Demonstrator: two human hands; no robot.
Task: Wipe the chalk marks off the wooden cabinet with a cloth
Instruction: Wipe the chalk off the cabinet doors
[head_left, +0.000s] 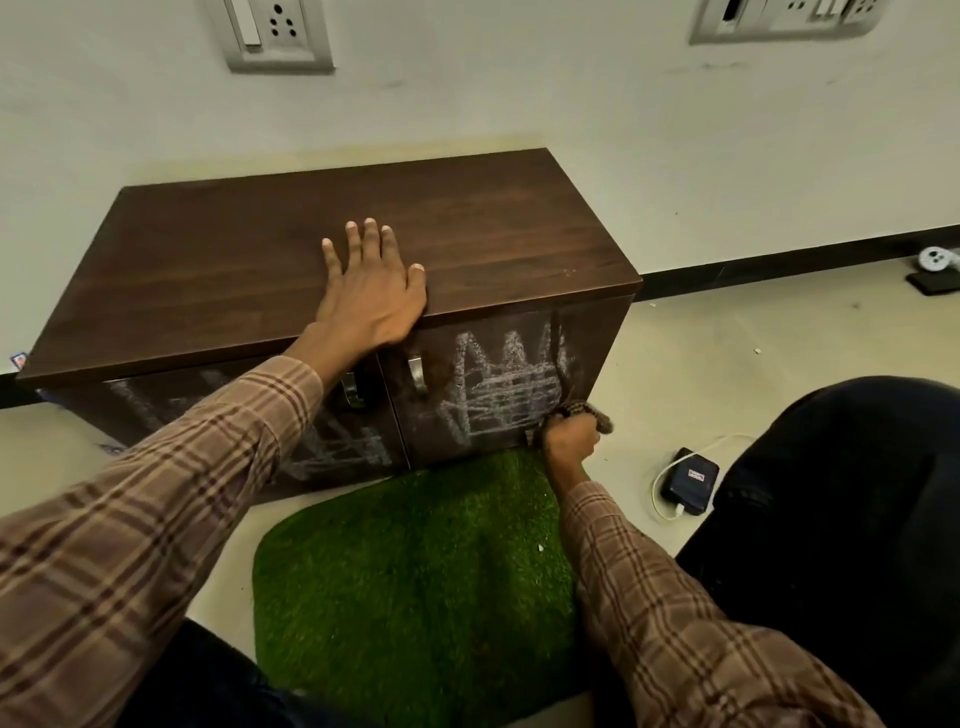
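- Head view: a low dark wooden cabinet (467, 218) stands against a pale wall, its two doors facing the person.
- The left hand (371, 291) lies flat on the cabinet top at the front edge, fingers straight and spread, pointing toward 12 o'clock — it holds nothing.
- The right hand (569, 439) is down at the lower right corner of the right door, about 4 o'clock from the left hand and well apart from it; its fingers are curled tight round a dark patterned cloth (587, 413), which touches the door.
- White chalk marks (498, 384) cover the right door in zigzags and crossed lines, just at 9 o'clock from the cloth; fainter chalk (337, 441) shows on the left door below the sleeve.
- Two metal handles (415, 371) sit near the seam between the doors.
- A green grass mat (415, 582) lies on the floor at 6 o'clock from the cabinet, touching its base.
- A dark power bank (691, 480) with a white cable lies on the floor at 3 o'clock from the right hand.
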